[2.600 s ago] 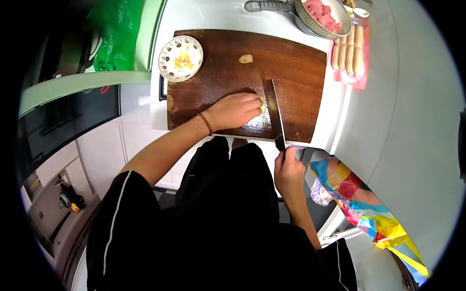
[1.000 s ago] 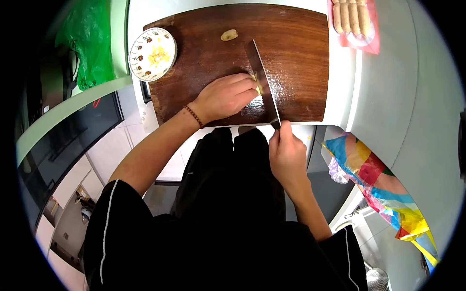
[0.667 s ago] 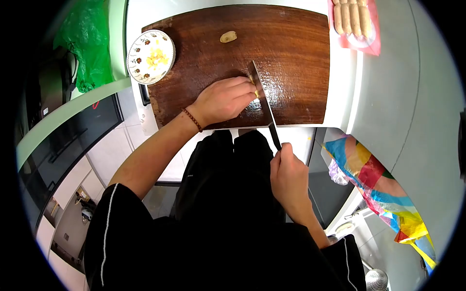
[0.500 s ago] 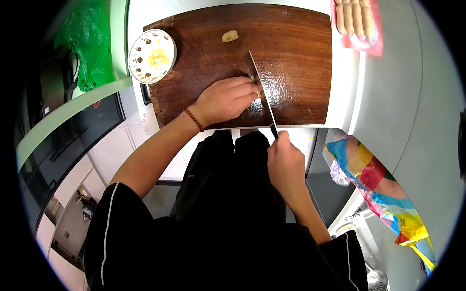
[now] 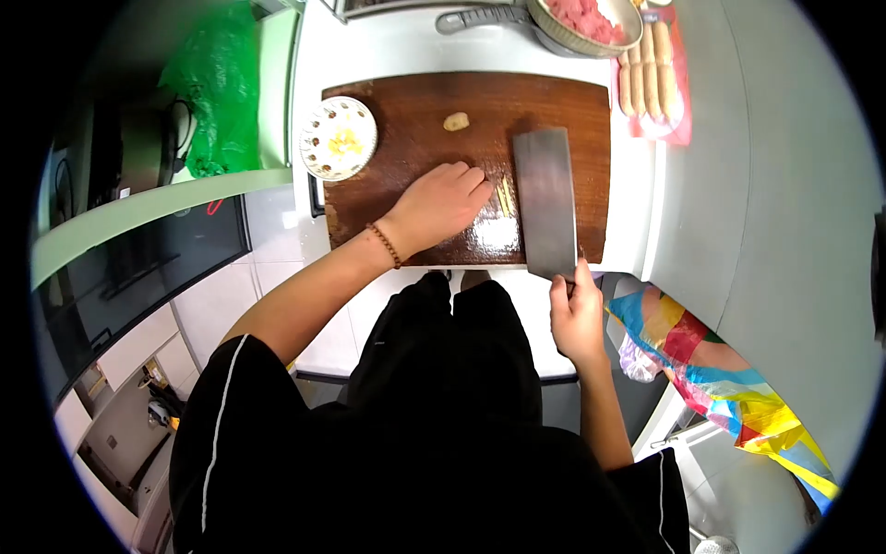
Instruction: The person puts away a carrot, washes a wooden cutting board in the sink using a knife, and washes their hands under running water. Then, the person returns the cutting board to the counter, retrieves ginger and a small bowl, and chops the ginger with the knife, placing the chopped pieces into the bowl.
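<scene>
My right hand [image 5: 577, 314] grips the handle of a cleaver [image 5: 546, 203], whose broad blade lies flat-side up over the right part of the brown cutting board [image 5: 397, 102]. Thin pale yellow strips [image 5: 505, 197] rest on the board, just left of the blade. Beside them, to the left, is my left hand [image 5: 441, 205], its fingers curled together; whether anything is beneath them is hidden. A pale slice [image 5: 456, 121] lies farther back on the board. At the board's left edge stands a patterned white bowl [image 5: 318, 138] with yellow bits inside.
A pan [image 5: 554, 42] with pink meat stands behind the board. Several sausages [image 5: 651, 78] lie on a pink tray at the back right. A green plastic bag [image 5: 221, 92] is at the back left, and a colourful bag [image 5: 711, 369] hangs at the right.
The cleaver has moved right, away from my left hand, and turned from edge-on to show its broad side. The yellow strips are now uncovered. The view has shifted, bringing the pan back in.
</scene>
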A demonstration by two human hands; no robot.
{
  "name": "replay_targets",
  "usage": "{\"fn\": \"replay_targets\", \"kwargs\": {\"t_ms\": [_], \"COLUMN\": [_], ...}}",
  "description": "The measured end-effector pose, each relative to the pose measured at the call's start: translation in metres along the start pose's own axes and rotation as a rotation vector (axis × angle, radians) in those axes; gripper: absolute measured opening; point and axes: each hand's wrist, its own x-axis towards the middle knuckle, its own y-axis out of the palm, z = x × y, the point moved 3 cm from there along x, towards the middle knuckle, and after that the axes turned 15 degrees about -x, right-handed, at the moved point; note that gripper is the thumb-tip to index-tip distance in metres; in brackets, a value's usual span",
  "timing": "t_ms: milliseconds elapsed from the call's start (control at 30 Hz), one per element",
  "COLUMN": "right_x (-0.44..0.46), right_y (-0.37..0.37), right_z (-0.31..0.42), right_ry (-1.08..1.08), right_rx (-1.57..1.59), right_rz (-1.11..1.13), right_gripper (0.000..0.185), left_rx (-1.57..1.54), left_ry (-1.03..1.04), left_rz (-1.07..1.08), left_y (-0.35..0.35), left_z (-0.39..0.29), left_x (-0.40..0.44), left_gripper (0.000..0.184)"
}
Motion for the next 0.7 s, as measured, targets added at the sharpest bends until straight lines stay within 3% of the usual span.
{"fn": "replay_targets", "kwargs": {"t_ms": [100,200,233,333,467,567,633,667,700], "right_x": [-0.003,-0.005,-0.004,-0.002,0.001,0.0,-0.004,-0.006,-0.005], "right_y": [0.004,0.004,0.004,0.005,0.002,0.0,0.001,0.004,0.007], "right_z": [-0.018,-0.02,-0.018,-0.008,0.0,-0.008,-0.018,-0.023,-0.023], "right_ry": [0.03,0.013,0.008,-0.014,0.227,0.408,0.423,0.422,0.439], "right_rx": [0.111,0.118,0.142,0.187,0.544,0.96,1.167,1.247,1.227], "right_rz": [0.038,0.015,0.022,0.015,0.207,0.358,0.446,0.472,0.487], "right_gripper": [0.015,0.013,0.01,0.009,0.017,0.024,0.023,0.022,0.023], "left_rx": [0.101,0.198,0.158,0.101,0.137,-0.083,-0.894,-1.565,-2.047], "left_ry": [-0.051,-0.082,-0.235,-0.392,-0.433,-0.335,-0.605,-0.656,-0.866], "left_rz": [0.089,-0.248,-0.183,-0.236,-0.278,-0.601,-0.644,-0.748,-0.684], "left_y": [-0.005,-0.014,-0.021,-0.027,-0.029,-0.044,-0.037,-0.009,-0.009], "left_z": [0.006,0.032,0.04,0.057,0.069,0.049,0.031,0.016,-0.016], "left_x": [0.004,0.021,0.028,0.043,0.05,0.039,0.028,0.02,0.017], "left_gripper": [0.009,0.01,0.012,0.013,0.012,0.018,0.026,0.038,0.047]}}
